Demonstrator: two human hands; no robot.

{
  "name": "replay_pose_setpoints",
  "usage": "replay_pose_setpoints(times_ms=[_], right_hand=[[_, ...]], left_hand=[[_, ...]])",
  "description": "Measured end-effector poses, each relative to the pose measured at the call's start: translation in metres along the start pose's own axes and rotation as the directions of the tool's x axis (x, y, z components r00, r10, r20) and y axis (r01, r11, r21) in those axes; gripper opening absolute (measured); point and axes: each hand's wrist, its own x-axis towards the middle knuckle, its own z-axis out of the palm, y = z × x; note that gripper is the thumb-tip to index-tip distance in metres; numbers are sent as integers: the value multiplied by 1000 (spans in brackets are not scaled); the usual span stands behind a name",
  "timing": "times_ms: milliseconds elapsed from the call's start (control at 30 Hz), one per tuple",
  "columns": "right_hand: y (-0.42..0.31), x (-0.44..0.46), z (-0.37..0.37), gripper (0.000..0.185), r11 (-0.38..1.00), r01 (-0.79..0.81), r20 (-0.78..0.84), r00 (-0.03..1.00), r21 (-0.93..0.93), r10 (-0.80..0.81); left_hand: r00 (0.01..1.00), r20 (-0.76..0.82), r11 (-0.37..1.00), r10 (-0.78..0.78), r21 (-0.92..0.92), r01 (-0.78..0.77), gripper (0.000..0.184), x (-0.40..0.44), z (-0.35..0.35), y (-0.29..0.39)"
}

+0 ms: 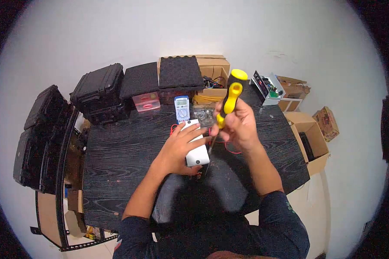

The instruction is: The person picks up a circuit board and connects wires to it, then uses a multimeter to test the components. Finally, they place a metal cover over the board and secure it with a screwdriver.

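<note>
Left hand point(175, 150) holds a white case point(198, 153), apparently closed, while the right hand point(242, 129) grips a screwdriver point(232, 97) beside it, and how much work remains cannot be told.

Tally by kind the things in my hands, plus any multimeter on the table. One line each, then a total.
Screwdriver: 1, in the right hand
White box: 1, held by the left hand
Multimeter: 1, just beyond the box
Total: 3
</note>
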Motion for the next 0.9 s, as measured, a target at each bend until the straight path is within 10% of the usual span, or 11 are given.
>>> replay_pose_setpoints(times_ms=[233, 367, 567, 900], right_hand=[[54, -20, -118, 18, 798, -233, -311, 949, -555, 61], [95, -60, -173, 24, 462, -366, -407, 913, -808, 12], [116, -100, -196, 32, 168, -544, -554, 832, -822, -15], [121, -110, -203, 35, 20, -583, -580, 812, -813, 63]], left_hand=[[942, -276, 958, -193, -259, 120, 170, -36, 58, -27], [939, -150, 851, -310, -484, 204, 173, -54, 88, -39], [924, -238, 912, -300, -354, 205, 157, -46, 87, -26], [948, 167, 961, -271, -2, 275, 130, -26, 45, 4]])
